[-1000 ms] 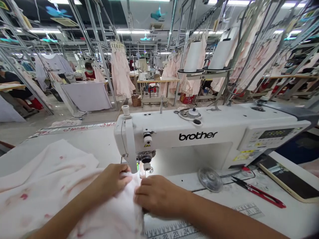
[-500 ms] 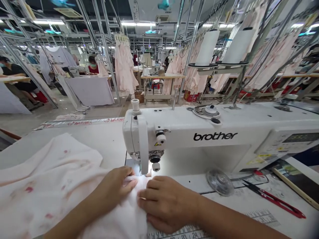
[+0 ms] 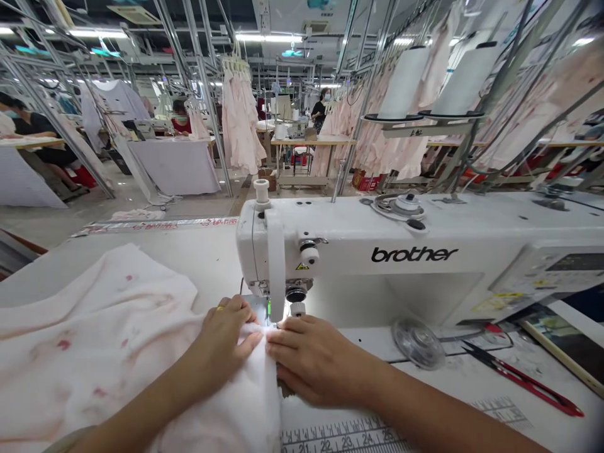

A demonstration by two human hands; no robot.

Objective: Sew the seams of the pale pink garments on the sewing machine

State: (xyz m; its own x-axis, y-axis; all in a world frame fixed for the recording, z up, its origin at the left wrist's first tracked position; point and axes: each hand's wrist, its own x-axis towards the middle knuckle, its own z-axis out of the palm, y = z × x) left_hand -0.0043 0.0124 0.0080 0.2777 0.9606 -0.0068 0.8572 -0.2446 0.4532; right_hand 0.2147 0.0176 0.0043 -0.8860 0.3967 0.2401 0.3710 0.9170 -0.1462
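Observation:
A pale pink fabric panel (image 3: 94, 327) with reddish marks lies bunched on the white sewing table (image 3: 155, 251) in front of me. My left hand (image 3: 226, 333) curls over its folds, just left of the presser foot (image 3: 272, 313) of a white Brother sewing machine (image 3: 377, 251). My right hand (image 3: 321, 358) presses a fold of the same fabric from the right, its fingertips close to the needle. The two hands nearly touch. The fabric under the foot is hidden by my fingers.
Red-handled thread snips (image 3: 519, 380) and a clear round disc (image 3: 418, 343) lie right of the machine. A measuring tape strip (image 3: 349, 437) runs along the table's front. Thread cones (image 3: 403, 82) stand above the machine. Co-workers and racks of pink garments fill the background.
My view has shifted, moving the machine rightward and upward in frame. Both hands have closed in toward the needle, gathering the fabric there. A standing person has come into view far back.

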